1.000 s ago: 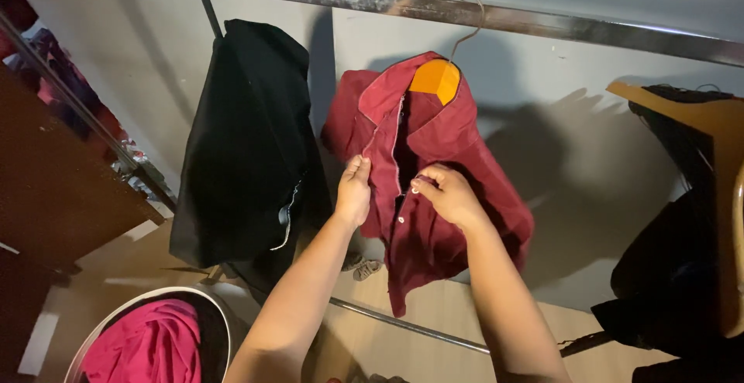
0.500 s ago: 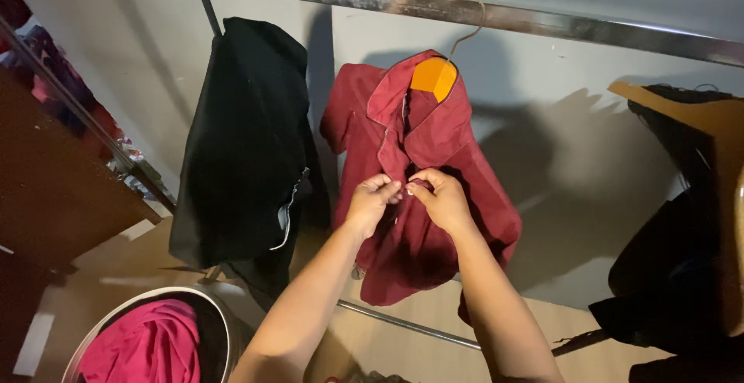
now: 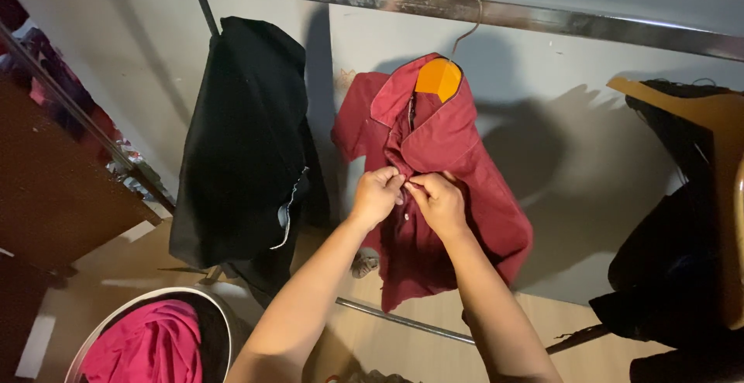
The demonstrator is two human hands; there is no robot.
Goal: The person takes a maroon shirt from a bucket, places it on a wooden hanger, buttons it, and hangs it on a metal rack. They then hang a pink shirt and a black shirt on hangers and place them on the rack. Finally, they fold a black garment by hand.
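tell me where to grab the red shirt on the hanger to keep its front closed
Pinch the red shirt at the two front edges along the button line, about mid-chest, coming from the front with one hand on each side. The shirt hangs open-fronted on the orange hanger, and both hands, the left hand and the right hand, meet right there.

A metal rail [image 3: 496, 12] crosses a pale wall [image 3: 566, 143] above what looks like light wooden flooring [image 3: 434, 352], hard shadows falling.
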